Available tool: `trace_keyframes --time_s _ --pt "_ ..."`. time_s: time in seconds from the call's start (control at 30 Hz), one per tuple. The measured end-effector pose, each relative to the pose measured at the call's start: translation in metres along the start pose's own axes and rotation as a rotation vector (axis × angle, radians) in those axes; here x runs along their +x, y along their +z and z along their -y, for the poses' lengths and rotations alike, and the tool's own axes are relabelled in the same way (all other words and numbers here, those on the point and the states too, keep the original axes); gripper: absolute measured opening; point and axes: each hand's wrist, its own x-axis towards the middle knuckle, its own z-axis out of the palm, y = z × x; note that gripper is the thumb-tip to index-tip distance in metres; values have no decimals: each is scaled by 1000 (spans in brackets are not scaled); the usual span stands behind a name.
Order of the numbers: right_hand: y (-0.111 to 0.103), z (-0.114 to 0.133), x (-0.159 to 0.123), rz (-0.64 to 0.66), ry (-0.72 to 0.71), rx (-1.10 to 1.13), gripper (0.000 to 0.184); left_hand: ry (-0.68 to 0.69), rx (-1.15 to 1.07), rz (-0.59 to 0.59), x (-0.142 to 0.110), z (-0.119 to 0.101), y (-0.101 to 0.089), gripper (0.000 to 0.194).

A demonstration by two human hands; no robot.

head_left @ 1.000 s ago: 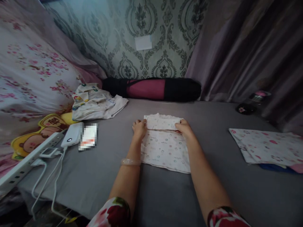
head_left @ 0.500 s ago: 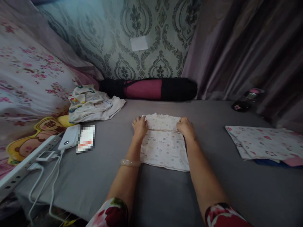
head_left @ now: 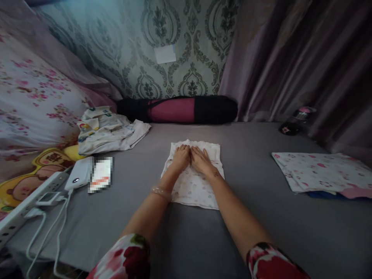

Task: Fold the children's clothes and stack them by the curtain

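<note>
A white cloth garment [head_left: 197,190] with small faded prints lies on the grey sheet, its far part folded over toward me. Flat on that folded part rests my left hand [head_left: 181,155], fingers stretched out and pointing away. My right hand [head_left: 201,158] lies beside it, palm down with the thumb side touching or nearly touching the left. Neither hand grips the fabric. Both hands cover the middle of the fold. A pale bangle [head_left: 159,192] circles my left wrist.
Crumpled clothes [head_left: 107,131] lie back left, a folded printed cloth [head_left: 319,170] at right. A black and pink rolled bag [head_left: 171,110] lines the wall. A power strip [head_left: 31,205], power bank [head_left: 78,173] and cables are at left; a dark bottle [head_left: 295,122] stands back right.
Both hands have let go of the fold's side edges and moved inward to its middle, where they now lie flat. The view has shifted slightly.
</note>
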Motion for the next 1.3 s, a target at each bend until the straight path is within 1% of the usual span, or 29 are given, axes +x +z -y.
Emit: trace_keyframes --time_s 0.1,0.2,0.27,0.43,0.5,0.6,0.67,0.77,0.9,1.03,1.13,1.23,1.3 --pt "4 -1 0 8 30 -9 53 11 14 -2 0 7 11 34" --pt "4 -3 0 4 76 -33 54 -9 51 -22 -1 13 20 42" --pt "4 -4 1 -5 127 -50 55 -25 78 -19 -1 16 22 48" --pt "6 -14 3 -18 248 -83 59 -103 99 34 0 24 16 62" --pt "5 -18 3 -24 278 -88 59 -138 89 68 1 29 13 64" --pt "3 -25 1 -54 324 -95 59 -169 68 80 2 39 11 65" --pt "2 -29 -1 -84 375 -100 59 -164 43 85 1 48 10 66" --pt "0 -34 -2 -109 446 -94 58 -119 3 114 1 62 10 67" --pt "1 -37 -2 -116 464 -86 59 -82 -20 157 2 72 9 65" --pt "1 -36 -2 -109 452 -87 59 -59 -7 186 2 75 7 64" --pt "-2 -35 -2 -74 461 -88 60 -32 13 211 4 74 3 63" --pt "-8 -35 2 -10 482 -115 60 -11 57 220 7 67 -6 59" --pt "-13 -36 6 19 462 -156 59 24 84 183 11 57 -12 53"
